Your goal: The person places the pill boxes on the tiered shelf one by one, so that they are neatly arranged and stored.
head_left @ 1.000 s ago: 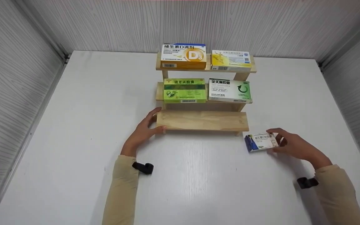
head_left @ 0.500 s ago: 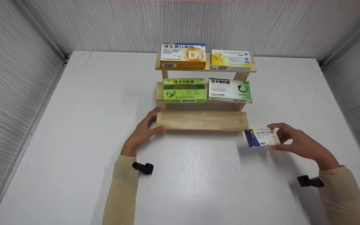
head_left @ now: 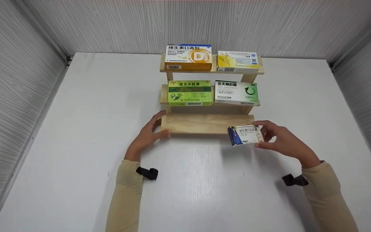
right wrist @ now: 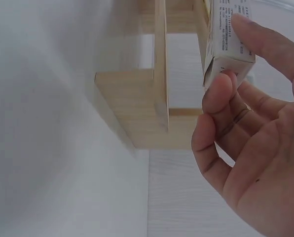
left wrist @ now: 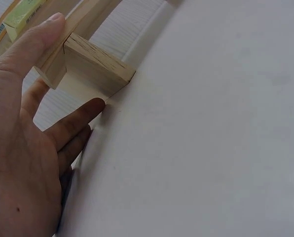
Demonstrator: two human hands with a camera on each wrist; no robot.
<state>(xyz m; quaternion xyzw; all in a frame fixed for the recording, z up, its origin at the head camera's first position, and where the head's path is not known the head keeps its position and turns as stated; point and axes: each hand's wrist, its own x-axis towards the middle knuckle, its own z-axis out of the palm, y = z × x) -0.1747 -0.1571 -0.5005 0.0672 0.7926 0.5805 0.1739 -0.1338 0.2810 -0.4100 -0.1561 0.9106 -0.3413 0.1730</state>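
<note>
A three-tier wooden display rack point(head_left: 198, 123) stands in the middle of the head view. My left hand point(head_left: 147, 134) grips the left end of its lowest tier, thumb on the front edge and forefinger at the back. The left wrist view shows the thumb point(left wrist: 48, 29) on the board and other fingers spread low beside the rack's leg point(left wrist: 97, 64). My right hand point(head_left: 279, 137) pinches a small white and blue medicine box point(head_left: 246, 134) by its right end. The box is raised, overlapping the front right part of the lowest tier in the head view.
On the middle tier sit a green medicine box point(head_left: 190, 93) and a white-green one point(head_left: 236, 92). The top tier bears an orange-white vitamin D box point(head_left: 188, 57) and a yellow-white box point(head_left: 237, 61). Grey wood-grain panels point(head_left: 204, 22) enclose the white table point(head_left: 198, 193).
My right hand has lifted the small medicine box off the table and carried it left to the lowest tier's front right. The left hand keeps its place on the rack.
</note>
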